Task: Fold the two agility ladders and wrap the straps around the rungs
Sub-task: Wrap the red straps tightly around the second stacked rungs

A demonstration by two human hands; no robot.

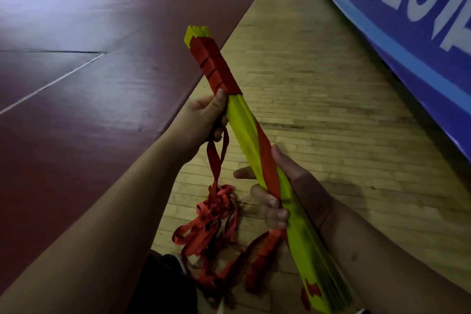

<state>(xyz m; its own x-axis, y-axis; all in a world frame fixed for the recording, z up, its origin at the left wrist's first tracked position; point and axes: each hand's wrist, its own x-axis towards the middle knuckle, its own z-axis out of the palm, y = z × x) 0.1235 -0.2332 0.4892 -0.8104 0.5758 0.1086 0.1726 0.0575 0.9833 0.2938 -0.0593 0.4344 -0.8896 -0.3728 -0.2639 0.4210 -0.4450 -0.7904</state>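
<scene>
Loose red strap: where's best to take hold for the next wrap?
Probably the hanging stretch of the loose red strap just under the left hand, approached from the left, clear of the rung bundle: it hangs straight there, but lower down bunches into a tangle.

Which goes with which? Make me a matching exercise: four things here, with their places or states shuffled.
1 left hand
2 right hand
3 loose straps
4 banner

A blue, white lettering
B tangled, hanging below the left hand
C grips the yellow rungs just under the red wrap
D holds the rungs lower down

Pairs: 1-C, 2-D, 3-B, 4-A
</scene>
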